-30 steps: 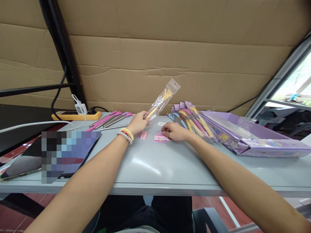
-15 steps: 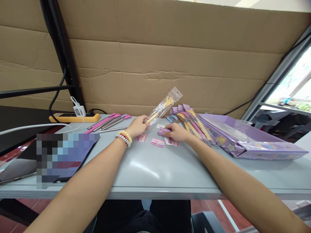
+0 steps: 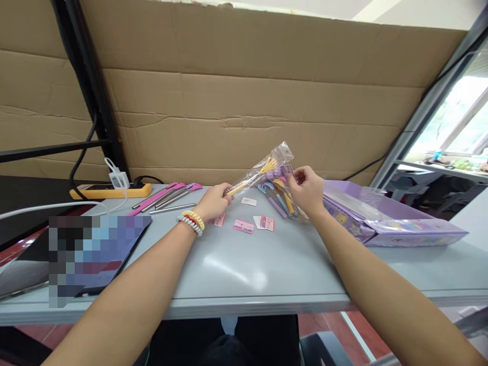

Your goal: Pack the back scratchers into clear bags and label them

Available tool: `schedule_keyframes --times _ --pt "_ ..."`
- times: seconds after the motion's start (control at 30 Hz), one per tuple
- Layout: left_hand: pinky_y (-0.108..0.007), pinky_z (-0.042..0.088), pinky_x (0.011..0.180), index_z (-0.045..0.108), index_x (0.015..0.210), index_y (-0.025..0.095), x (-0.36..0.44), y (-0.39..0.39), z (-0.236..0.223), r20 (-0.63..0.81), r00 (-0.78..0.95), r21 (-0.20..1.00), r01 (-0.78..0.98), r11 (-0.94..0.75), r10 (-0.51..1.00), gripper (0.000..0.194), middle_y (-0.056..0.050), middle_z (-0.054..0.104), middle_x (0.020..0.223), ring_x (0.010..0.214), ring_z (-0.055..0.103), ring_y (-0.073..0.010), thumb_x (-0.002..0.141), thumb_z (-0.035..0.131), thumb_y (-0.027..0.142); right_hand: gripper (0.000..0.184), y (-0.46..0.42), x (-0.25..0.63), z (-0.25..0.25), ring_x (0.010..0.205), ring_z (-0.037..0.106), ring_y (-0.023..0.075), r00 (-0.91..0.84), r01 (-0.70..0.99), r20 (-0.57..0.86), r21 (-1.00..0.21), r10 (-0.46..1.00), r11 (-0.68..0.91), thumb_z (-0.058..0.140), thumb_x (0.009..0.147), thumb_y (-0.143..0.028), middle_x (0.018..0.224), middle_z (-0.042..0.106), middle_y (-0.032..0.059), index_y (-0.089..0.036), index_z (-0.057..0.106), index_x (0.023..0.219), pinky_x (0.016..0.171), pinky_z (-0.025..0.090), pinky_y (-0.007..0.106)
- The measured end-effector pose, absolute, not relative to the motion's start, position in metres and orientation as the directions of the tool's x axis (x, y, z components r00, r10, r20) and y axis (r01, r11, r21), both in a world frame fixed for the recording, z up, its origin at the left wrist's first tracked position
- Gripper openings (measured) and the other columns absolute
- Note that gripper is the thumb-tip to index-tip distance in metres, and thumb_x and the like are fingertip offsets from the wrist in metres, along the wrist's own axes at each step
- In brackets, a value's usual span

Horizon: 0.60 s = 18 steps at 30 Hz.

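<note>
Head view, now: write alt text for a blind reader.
A person's left hand holds a clear bag with a yellow hand-tipped stick inside; the right hand pinches a small purple card near the bag's far end. Pink cards lie on the grey table, with pink and silver rods at left, coloured sticks and a purple box at right.

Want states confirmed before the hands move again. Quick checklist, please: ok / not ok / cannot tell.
1. Left grip holding the clear bag: ok.
2. Yellow hand-shaped stick inside the bag: ok.
3. Right grip holding the purple card: ok.
4. Bag mouth open: cannot tell, too small.
5. Purple card clear of the bag: cannot tell, they overlap in view.
6. Loose cards all separate: not ok, a pink card overlaps a white card.
</note>
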<state>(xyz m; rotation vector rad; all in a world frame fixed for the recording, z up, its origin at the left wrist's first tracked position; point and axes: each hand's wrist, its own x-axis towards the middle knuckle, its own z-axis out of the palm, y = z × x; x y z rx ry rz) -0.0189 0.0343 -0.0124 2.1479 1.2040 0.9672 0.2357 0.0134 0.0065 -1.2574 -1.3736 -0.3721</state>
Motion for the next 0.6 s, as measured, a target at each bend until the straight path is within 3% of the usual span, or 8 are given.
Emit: schedule_keyframes --times 0.1,0.27,0.6 --pt "-0.025 0.045 0.064 0.06 0.107 0.018 -0.0194 0.0314 -0.0093 0.391 0.353 0.625 0.576 -0.527 0.85 0.032 -0.003 0.07 0.093 0.076 0.062 -0.0158 0.078 0.046 0.015 0.016 0.0109 0.2384 0.0102 0.052 0.041 0.0115 0.294 0.81 0.864 -0.452 0.408 0.375 0.058 0.072 -0.023 0.056 0.046 -0.004 -0.021 0.044 0.065 0.054 0.033 0.026" --pt "-0.026 0.045 0.069 0.061 0.107 0.018 -0.0207 0.0298 -0.0096 0.412 0.377 0.524 0.647 -0.554 0.83 0.033 -0.004 0.07 0.096 0.082 0.062 -0.0169 0.079 0.044 0.012 0.019 0.0138 0.2377 0.0063 0.054 0.04 0.0121 0.198 0.841 0.891 -0.368 0.409 0.396 0.056 0.075 -0.025 0.058 0.044 -0.0032 -0.021 0.041 0.064 0.054 0.032 0.026" --pt "-0.026 0.043 0.066 0.061 0.109 0.019 -0.0239 0.0335 -0.011 0.453 0.412 0.374 0.717 -0.588 0.79 0.036 -0.004 0.07 0.091 0.078 0.062 -0.0179 0.079 0.043 0.011 0.024 0.0158 0.2404 0.0043 0.056 0.037 0.0134 0.124 0.933 0.927 -0.23 0.355 0.276 0.05 0.072 -0.02 0.058 0.041 -0.001 -0.022 0.03 0.06 0.053 0.027 0.027"
